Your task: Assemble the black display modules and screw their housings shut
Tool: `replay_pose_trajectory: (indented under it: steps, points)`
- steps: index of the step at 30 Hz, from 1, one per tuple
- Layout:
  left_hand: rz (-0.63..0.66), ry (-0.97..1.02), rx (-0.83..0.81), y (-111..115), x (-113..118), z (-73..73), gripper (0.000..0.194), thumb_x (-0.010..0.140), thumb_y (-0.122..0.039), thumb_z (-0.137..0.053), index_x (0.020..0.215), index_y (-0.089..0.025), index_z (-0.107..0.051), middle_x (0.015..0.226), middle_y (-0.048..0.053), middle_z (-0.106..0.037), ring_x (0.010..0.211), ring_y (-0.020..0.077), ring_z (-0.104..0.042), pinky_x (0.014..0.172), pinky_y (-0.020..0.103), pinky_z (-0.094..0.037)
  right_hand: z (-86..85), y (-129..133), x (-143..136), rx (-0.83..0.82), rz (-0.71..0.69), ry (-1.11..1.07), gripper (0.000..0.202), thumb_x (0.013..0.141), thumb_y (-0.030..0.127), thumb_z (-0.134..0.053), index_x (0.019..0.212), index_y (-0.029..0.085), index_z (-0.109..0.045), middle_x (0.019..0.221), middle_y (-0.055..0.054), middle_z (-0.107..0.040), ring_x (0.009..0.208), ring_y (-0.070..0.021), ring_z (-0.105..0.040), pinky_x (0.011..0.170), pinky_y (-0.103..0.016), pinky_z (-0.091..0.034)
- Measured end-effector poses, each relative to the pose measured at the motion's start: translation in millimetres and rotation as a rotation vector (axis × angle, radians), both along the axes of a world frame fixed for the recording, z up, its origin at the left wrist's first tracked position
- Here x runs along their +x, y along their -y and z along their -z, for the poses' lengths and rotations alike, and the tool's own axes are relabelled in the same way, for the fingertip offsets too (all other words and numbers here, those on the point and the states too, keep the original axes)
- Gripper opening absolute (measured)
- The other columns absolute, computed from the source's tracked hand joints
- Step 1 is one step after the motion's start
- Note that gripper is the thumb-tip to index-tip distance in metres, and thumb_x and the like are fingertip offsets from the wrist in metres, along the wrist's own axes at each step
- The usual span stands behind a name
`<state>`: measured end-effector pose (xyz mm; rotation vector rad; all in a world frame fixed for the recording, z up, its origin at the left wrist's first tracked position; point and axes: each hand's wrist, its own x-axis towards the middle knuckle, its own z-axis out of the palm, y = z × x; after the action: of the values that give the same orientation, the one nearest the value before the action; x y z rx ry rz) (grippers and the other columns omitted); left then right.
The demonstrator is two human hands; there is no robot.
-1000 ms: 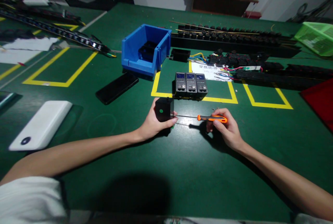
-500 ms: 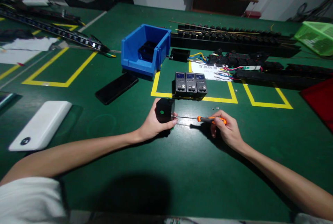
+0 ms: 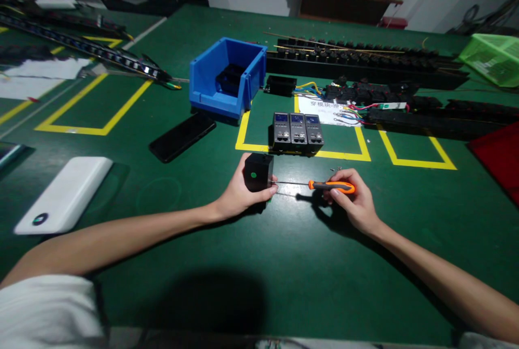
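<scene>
My left hand [image 3: 243, 189] is wrapped round a black box-shaped module [image 3: 256, 169] with a green dot on its near face. An orange and black screwdriver [image 3: 338, 186] lies sideways in the fingers of my right hand [image 3: 357, 200], its shaft pointing left. The tip meets the module's right side near my left thumb; whether it sits in a screw is too small to make out. Several tiny screws [image 3: 336, 169] lie on the green table just beyond my right hand. Three grey-black modules [image 3: 298, 130] stand in a row behind the held one.
A blue bin [image 3: 219, 103] with black parts inside stands behind a black phone [image 3: 182, 137]. On the left lies a white power bank [image 3: 65, 195]. Long black strips with wires [image 3: 405, 119] run across the back right, near a green basket [image 3: 492, 59] and a red object [image 3: 500, 159].
The fingers of my right hand have shifted round the screwdriver handle, showing more of its orange side. My left hand and the module stay almost where they were.
</scene>
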<state>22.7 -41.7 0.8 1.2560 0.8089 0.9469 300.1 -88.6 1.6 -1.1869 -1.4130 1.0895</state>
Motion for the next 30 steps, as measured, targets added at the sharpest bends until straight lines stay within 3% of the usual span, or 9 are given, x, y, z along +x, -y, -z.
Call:
replay_pose_trajectory:
  steps: [30]
  points:
    - [-0.003, -0.005, -0.013, -0.8, -0.6, -0.6, 0.06, 0.073, -0.019, -0.079, 0.114, -0.022, -0.035, 0.097, 0.005, -0.068, 0.086, 0.0178, -0.07, 0.08, 0.037, -0.058, -5.9, -0.3, -3.8, -0.076, -0.002, 0.053, 0.021, 0.089, 0.042, -0.061, 0.086, 0.022, -0.054, 0.054, 0.005, -0.06, 0.042, -0.0118, -0.054, 0.044, -0.024, -0.041]
